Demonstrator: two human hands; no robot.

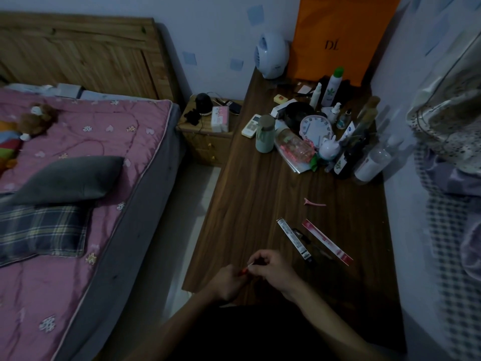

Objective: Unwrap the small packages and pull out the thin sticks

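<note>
Both my hands meet over the near edge of a dark wooden desk (pixel 250 204). My left hand (pixel 229 281) grips a small red slim object (pixel 243 271) whose shape is too small and dim to make out. My right hand (pixel 270 267) pinches its upper end, where a thin pale tip sticks out. Just right of my hands lie a long white-and-black package (pixel 292 237), a thin black pen-like item (pixel 309 243) and a red-and-white strip of packaging (pixel 326 241). A pink hair clip (pixel 314 202) rests farther up the desk.
The far desk is crowded: clock (pixel 316 131), green cup (pixel 265 134), bottles (pixel 369 162), spray can (pixel 332 86), small fan (pixel 272 56), orange bag (pixel 341 35). A bed (pixel 78 157) with pillows stands left, a nightstand (pixel 208 131) between. Checked cloth (pixel 453 243) hangs right.
</note>
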